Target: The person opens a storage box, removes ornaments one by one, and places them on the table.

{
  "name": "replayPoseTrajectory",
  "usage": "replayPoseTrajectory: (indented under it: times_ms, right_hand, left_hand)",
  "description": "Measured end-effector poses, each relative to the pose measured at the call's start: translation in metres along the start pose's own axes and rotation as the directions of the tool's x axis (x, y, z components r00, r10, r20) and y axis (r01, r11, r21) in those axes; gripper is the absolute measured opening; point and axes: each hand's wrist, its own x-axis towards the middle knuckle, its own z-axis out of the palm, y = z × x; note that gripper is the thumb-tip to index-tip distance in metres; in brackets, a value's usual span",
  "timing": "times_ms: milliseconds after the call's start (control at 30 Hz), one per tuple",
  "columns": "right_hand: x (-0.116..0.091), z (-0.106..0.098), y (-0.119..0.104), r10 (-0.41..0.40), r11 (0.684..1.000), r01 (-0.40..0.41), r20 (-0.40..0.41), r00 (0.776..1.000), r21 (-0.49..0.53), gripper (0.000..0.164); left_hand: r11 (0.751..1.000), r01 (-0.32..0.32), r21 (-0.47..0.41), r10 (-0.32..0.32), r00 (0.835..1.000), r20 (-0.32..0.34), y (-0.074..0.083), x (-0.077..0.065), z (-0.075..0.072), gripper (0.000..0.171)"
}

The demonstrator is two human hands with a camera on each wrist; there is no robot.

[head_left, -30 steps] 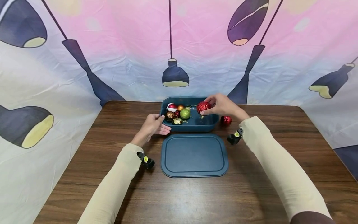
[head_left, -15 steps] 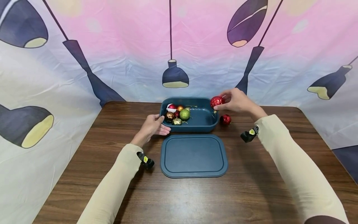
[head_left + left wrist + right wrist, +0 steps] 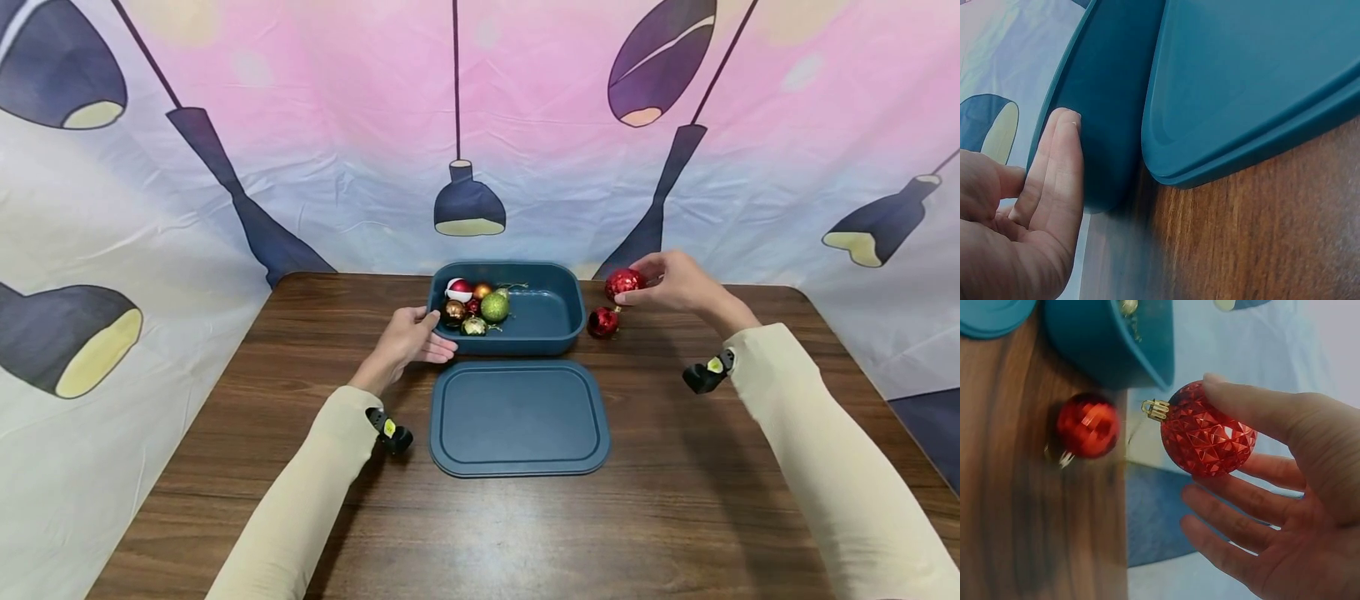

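My right hand (image 3: 678, 287) pinches a red faceted Christmas ball (image 3: 1210, 431) with a gold cap, held just past the box's right end. Below it, a second red Christmas ball (image 3: 603, 322) lies on the table. The blue storage box (image 3: 525, 345) stands at the table's back, with several smaller balls gathered in its left half, among them a green glitter ball (image 3: 495, 306) and a red-and-white ball (image 3: 459, 290). At the box's left front corner rests my left hand (image 3: 408, 337), its straight fingers (image 3: 1060, 169) along the outer wall.
A flat blue lid (image 3: 520, 418) lies on the wooden table (image 3: 510, 533), directly in front of the box. A printed cloth backdrop (image 3: 360, 125) hangs behind the table's far edge.
My right hand has carried the red faceted ball from above the box rightward, out over the table near the other red ball. The left hand has stayed at the box corner.
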Motion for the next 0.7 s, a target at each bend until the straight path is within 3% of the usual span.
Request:
replayPoseTrajectory:
  times_ms: [700]
  right_hand:
    - [-0.016, 0.020, 0.059, 0.103, 0.994, -0.102, 0.027, 0.994, -0.034, 0.075]
  left_hand:
    - [1.000, -0.003, -0.002, 0.003, 1.000, 0.003, -0.001, 0.000, -0.001, 0.058]
